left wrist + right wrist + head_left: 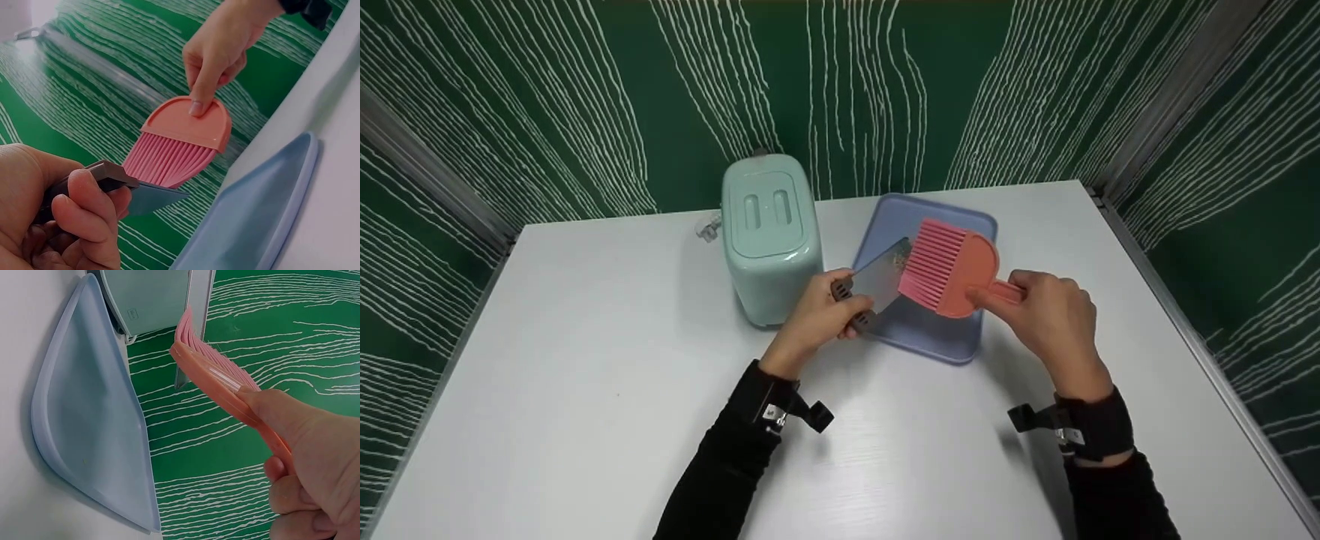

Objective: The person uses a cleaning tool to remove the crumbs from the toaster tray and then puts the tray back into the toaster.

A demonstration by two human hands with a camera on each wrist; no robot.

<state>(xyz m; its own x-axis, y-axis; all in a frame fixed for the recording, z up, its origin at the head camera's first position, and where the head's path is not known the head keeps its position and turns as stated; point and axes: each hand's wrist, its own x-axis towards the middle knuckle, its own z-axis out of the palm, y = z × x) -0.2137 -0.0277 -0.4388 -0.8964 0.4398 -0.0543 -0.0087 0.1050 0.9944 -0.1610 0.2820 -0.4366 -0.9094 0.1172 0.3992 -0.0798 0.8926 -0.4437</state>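
Brush [960,277] in the right hand [1054,315], scraper [877,285] in the left hand [821,311] — both held up over a blue tray [934,339]. The brush is a coral thing with pink bristles [930,262], and the right hand is clamped on its handle, thumb pressed flat against the broad head and the other fingers curled under. The left hand is wrapped round the scraper's dark grey handle, thumb on one side and fingers on the other, with the shiny blade pointing toward the brush. Bristle tips are right at the blade, and from the left wrist view they look like they're touching it. Some little bits sit on the blade near its far corner, too small for me to tell what they are. Tray lies flat on a white table [585,375], and just left of it stands a mint-green toaster [772,217] with two slot shapes on top, plus a small clear piece [709,227] beside it. Black straps [1099,424] on both wrists, black sleeves [709,480] too — and behind it all a green wall [787,90] with wobbly white lines.
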